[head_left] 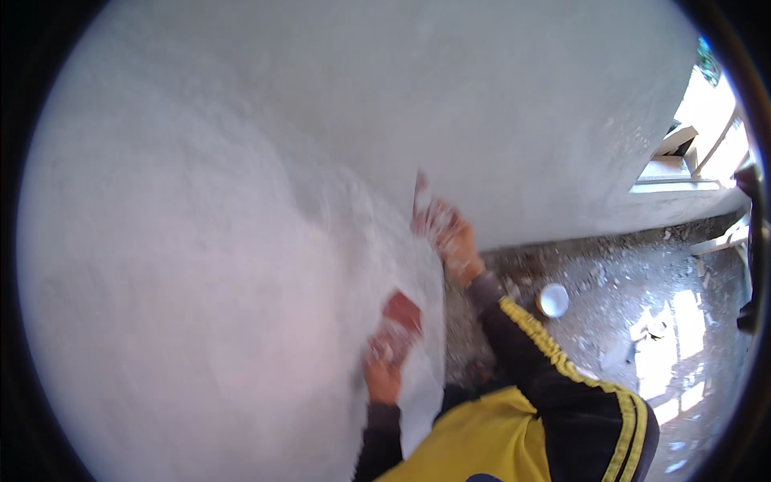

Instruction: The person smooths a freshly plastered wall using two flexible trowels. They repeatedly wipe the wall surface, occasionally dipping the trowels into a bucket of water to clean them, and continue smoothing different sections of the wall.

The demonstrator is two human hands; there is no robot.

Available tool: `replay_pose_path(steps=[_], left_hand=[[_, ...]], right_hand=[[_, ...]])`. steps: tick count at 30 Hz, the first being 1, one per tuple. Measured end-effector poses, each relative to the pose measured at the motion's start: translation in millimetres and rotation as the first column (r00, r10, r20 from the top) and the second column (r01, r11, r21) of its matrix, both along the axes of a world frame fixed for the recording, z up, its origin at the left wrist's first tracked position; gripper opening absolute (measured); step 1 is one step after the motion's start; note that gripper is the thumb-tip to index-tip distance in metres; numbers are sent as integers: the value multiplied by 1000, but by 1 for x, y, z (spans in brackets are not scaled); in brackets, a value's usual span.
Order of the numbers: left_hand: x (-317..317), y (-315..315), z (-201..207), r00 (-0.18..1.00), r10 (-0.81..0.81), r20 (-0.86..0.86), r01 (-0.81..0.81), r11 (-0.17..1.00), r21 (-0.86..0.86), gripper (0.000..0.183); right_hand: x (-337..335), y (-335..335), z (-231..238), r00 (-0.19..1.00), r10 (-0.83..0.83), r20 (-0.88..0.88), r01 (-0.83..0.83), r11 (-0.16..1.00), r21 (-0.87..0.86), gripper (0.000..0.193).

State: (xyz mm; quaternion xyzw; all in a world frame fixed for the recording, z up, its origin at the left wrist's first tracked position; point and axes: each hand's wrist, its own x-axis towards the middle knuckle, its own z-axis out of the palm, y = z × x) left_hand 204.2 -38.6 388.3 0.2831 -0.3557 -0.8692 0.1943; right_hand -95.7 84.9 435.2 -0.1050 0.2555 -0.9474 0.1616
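A pale grey-white plastered wall (225,265) fills most of the head view, meeting a second wall (530,120) in a corner. My left hand (381,371) is closed on a flat, rectangular reddish-brown piece (403,312), held close to the left wall and streaked with white. Higher up at the corner, my right hand (456,243) grips another reddish-brown flat piece (421,197), seen nearly edge-on. White paste or dust coats its fingers. Blur hides whether either piece touches the wall, and their exact kind is unclear.
A white bucket (553,300) stands on the dirty, debris-strewn floor (594,337) to the right. Rubble lies along the wall's foot. Beyond is a bright window opening (683,165) with boards in it. A dark object (748,249) hangs at the right rim.
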Motion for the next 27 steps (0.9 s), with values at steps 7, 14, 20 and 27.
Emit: replay_pose_path(steps=[7,14,20,27], left_hand=[[-78,7,75,963,-186,-194,178,982,-61,43],[-140,53,108,904,-302,-302,288,953,-90,39],[-139,73,127,864,-357,-355,324,934,-150,35],[-142,75,134,884,-324,-338,268,942,-202,36]], right_hand=[[49,90,54,983,10,-185,-29,995,-97,61],[76,113,65,970,-76,-232,93,993,65,62],[99,112,53,930,-6,-367,156,911,381,65],[70,149,83,920,-190,-342,204,979,6,58]])
